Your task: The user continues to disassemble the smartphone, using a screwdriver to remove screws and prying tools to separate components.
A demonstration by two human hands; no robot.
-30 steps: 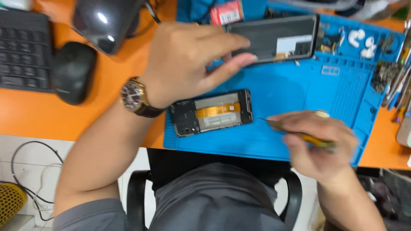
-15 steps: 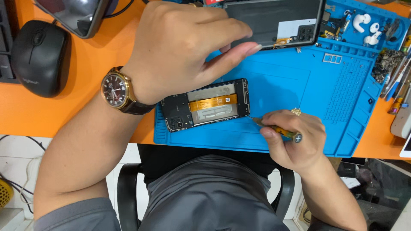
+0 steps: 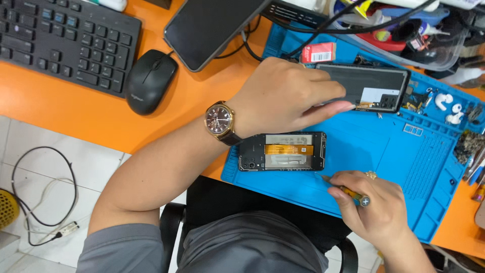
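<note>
Blue repair mat [image 3: 384,151] sits on the orange desk [image 3: 60,101], running to the desk's right edge. Opened phone [image 3: 282,151], back cover off, lies flat near the mat's front-left corner; orange flex strip and bare frame showing. Left hand [image 3: 283,96] hovers just behind the phone, fingers loosely curled, index finger extended toward the detached screen panel [image 3: 369,86] at the mat's rear edge; can't tell if it touches it. Nothing gripped in that hand. Wristwatch [image 3: 220,121] on the left wrist. Right hand [image 3: 374,207] is at the mat's front edge, closed round a small screwdriver [image 3: 351,193], tip aimed at the phone's right end, just short of it. Black mouse [image 3: 149,81] and keyboard [image 3: 65,43] at the desk's rear-left. Second phone [image 3: 212,28] propped behind the mouse.
</note>
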